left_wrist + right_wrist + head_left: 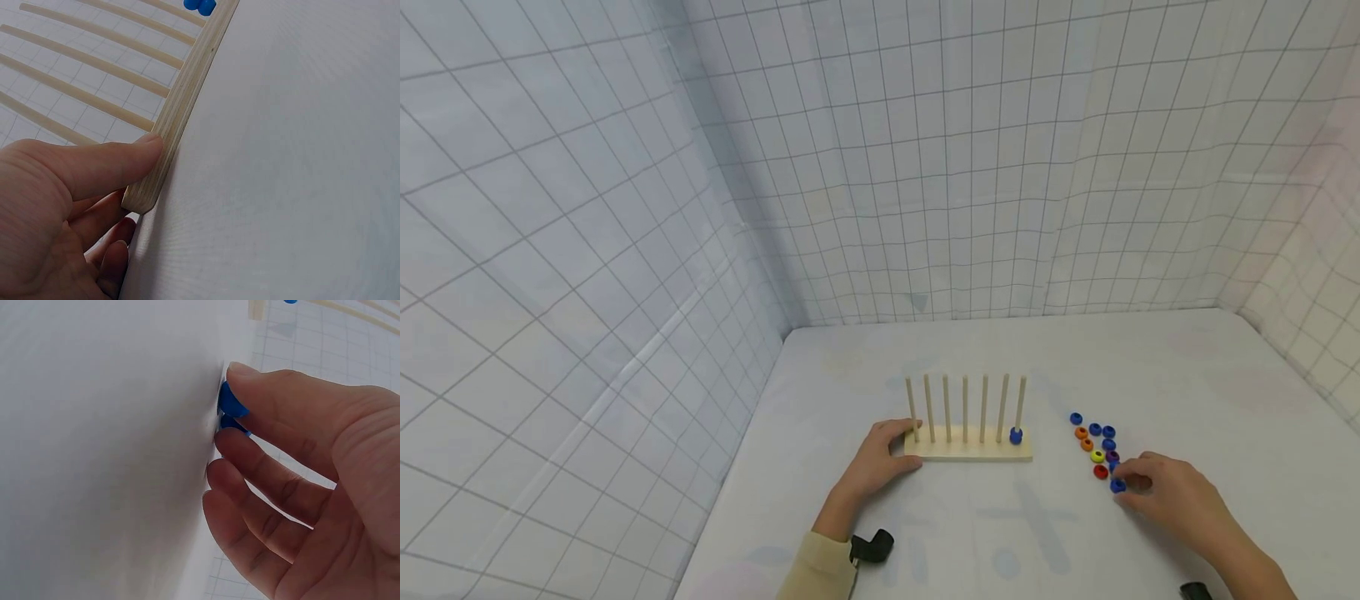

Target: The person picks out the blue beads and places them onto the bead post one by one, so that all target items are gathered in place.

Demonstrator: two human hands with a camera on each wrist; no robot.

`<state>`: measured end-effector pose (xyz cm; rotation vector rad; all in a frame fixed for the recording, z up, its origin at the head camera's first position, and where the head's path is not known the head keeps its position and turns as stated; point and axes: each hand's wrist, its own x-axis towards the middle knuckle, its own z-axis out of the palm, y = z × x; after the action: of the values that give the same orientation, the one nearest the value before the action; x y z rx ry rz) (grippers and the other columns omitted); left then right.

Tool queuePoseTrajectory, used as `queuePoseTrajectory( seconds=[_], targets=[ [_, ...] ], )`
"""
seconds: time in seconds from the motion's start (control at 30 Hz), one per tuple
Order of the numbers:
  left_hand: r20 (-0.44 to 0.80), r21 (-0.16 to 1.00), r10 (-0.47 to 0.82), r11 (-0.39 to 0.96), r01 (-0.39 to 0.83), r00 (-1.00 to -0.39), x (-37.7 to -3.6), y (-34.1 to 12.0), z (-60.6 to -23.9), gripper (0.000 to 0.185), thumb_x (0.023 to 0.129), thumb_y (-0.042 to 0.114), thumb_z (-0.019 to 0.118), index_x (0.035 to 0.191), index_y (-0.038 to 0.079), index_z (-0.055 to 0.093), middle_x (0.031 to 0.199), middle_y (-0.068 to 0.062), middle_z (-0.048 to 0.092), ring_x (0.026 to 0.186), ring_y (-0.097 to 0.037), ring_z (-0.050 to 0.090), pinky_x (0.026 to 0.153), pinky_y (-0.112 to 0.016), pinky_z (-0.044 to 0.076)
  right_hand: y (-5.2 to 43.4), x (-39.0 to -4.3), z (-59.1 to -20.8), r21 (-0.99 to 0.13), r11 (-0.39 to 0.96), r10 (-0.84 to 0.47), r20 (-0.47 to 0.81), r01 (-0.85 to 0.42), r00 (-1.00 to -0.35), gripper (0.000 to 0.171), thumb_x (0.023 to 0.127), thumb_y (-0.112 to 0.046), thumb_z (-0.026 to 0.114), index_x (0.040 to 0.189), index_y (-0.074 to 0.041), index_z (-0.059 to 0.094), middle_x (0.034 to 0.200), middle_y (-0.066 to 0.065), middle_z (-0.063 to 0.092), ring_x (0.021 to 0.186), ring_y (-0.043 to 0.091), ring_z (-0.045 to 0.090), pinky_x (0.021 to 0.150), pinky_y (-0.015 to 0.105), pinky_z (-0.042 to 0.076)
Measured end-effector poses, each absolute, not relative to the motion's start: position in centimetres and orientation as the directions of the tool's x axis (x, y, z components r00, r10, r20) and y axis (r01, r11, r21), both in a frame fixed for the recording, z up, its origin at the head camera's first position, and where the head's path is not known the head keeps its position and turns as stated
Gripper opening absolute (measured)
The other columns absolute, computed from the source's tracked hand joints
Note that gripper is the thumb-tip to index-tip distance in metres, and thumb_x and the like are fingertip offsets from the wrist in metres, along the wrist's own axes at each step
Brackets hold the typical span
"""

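A pale wooden peg rack (966, 451) stands on the table, with a row of upright pegs on a flat base. Blue beads (1016, 436) sit low on its rightmost peg. My left hand (874, 460) grips the left end of the base, thumb (119, 165) on the front edge and fingers behind. To the right of the rack, my right hand (1187, 504) pinches a blue bead (1117, 486) between thumb and forefinger, down at the table surface. Another blue bead (232, 423) shows just behind it in the right wrist view, partly hidden by the fingers.
Loose beads lie between rack and right hand: several blue ones (1095, 429), two orange (1086, 445), a yellow (1097, 457), a purple (1112, 457) and a red one (1101, 472). Grid-patterned white sheets (962, 167) enclose the white table (850, 367) at the back and sides.
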<state>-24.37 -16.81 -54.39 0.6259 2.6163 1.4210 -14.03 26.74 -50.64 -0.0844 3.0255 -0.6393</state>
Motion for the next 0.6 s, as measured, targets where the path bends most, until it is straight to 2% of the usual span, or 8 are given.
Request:
queuePoseTrajectory(
  seconds=[0.4,0.6],
  targets=[
    [0.118,0.819,0.402,0.477,0.317,-0.908,-24.41,-16.90,-54.54,0.056,0.084,0.023,0.082,0.137,0.017,0.063,0.138,-0.001,0.057,0.133,-0.025,0.042,0.111,-0.049,0.035,26.69,-14.01,-50.86,-0.401,0.915,-0.066,-0.017,-0.053,-0.998,0.022,0.075,-0.026,0.089,0.093,-0.019,0.078,0.083,-0.008,0.061,0.075,0.013,0.054,0.066,0.036,0.048],
    [0.117,0.821,0.400,0.475,0.315,-0.909,-24.43,-16.86,-54.56,0.056,0.085,0.023,0.082,0.137,0.016,0.063,0.137,-0.002,0.057,0.133,-0.025,0.042,0.111,-0.050,0.035,26.76,-14.11,-50.69,-0.417,0.908,-0.060,-0.028,-0.043,-0.998,0.022,0.076,-0.024,0.088,0.094,-0.017,0.077,0.085,-0.007,0.066,0.077,0.013,0.058,0.070,0.041,0.053]
  ],
)
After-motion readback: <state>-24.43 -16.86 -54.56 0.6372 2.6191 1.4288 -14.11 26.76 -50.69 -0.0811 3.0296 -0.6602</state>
